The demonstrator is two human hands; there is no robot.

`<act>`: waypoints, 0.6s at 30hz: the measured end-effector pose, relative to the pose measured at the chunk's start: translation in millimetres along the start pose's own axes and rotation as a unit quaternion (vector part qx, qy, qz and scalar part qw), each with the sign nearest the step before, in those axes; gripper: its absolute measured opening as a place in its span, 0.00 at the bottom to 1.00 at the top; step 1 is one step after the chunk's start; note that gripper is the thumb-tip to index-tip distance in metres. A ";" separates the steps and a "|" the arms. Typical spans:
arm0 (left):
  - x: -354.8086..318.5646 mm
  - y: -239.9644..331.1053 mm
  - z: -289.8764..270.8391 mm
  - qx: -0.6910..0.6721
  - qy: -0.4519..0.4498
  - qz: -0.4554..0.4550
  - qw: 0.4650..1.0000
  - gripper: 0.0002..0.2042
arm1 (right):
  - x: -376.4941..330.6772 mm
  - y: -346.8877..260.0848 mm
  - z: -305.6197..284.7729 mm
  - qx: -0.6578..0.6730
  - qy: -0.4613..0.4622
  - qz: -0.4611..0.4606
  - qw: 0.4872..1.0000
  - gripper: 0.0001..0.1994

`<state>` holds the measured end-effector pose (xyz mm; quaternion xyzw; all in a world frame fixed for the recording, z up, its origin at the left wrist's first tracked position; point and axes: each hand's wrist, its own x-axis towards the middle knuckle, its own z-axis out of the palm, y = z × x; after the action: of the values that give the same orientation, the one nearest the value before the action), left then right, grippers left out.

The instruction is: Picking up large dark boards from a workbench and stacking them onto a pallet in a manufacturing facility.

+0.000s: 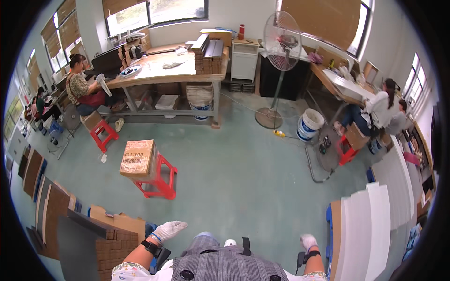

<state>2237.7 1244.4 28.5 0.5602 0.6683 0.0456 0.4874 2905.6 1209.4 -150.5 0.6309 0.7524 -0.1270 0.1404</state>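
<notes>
My left hand [169, 230], in a white knit glove, is held out beside my body with its fingers stretched together toward the right. It is open and holds nothing. The closest things to it are a brown cardboard sheet [119, 221] and a stack of brown-edged boards [110, 260]. My right hand [308, 241], also in a white glove, hangs at my right side with its fingers curled in and nothing visible in them. A stack of white panels [358, 234] stands to its right. A taped cardboard box [138, 158] rests on a red plastic stool [161, 180] ahead of me.
A wooden workbench [159, 70] with stacked strips runs along the back left, where a person [86, 86] sits. A pedestal fan [276, 70] and a white bucket [310, 124] stand ahead right. Another person [382, 107] sits at the right bench. A floor fan [323, 150] stands near them.
</notes>
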 end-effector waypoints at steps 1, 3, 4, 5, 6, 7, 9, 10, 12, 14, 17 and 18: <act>15.8 19.4 -11.3 -0.004 0.002 0.002 1.000 0.30 | 48.6 9.7 -16.3 0.007 0.034 0.000 0.999 0.09; 72.7 60.3 -38.0 -0.005 -0.030 -0.002 1.000 0.30 | 108.4 62.7 -2.0 0.351 0.149 0.085 0.920 0.11; 93.7 57.0 -44.4 -0.006 -0.009 -0.021 1.000 0.30 | 161.4 34.7 -31.9 0.331 0.097 0.088 0.935 0.13; 114.5 42.5 -50.9 -0.028 0.023 -0.019 0.999 0.29 | 207.7 1.8 -81.8 0.298 0.045 0.087 0.950 0.15; 127.2 25.6 -60.2 -0.054 0.057 -0.020 0.997 0.29 | 252.2 -41.4 -149.2 0.255 -0.007 0.075 0.964 0.16; 154.6 26.0 -73.4 -0.056 0.053 -0.012 0.997 0.29 | 267.3 -42.3 -157.7 0.251 -0.003 0.082 0.964 0.16; 214.0 38.4 -109.8 -0.116 0.090 0.012 0.989 0.29 | 309.5 -42.6 -165.7 0.257 0.011 -0.002 0.966 0.17; 233.7 59.4 -134.3 -0.124 0.094 -0.036 0.987 0.29 | 327.8 -40.0 -167.4 0.221 -0.011 -0.013 0.975 0.16; 285.3 78.9 -170.4 -0.197 0.098 0.034 0.975 0.29 | 336.9 -18.0 -135.4 0.145 -0.051 -0.030 0.988 0.15; 318.8 130.3 -217.1 -0.253 0.096 0.067 0.960 0.26 | 352.9 0.6 -124.7 0.070 -0.096 -0.064 0.991 0.13; 376.8 161.4 -267.4 -0.351 0.109 0.045 0.929 0.25 | 362.7 16.4 -129.9 -0.009 -0.164 -0.053 0.985 0.11; 392.4 184.0 -283.8 -0.351 0.108 0.046 0.929 0.25 | 364.9 27.4 -128.7 0.027 -0.182 -0.056 0.981 0.10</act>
<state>2208.2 1761.0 52.5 0.3754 0.6319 0.3595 0.5749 2866.1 1594.9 -167.0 0.5577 0.7448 -0.2678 0.2501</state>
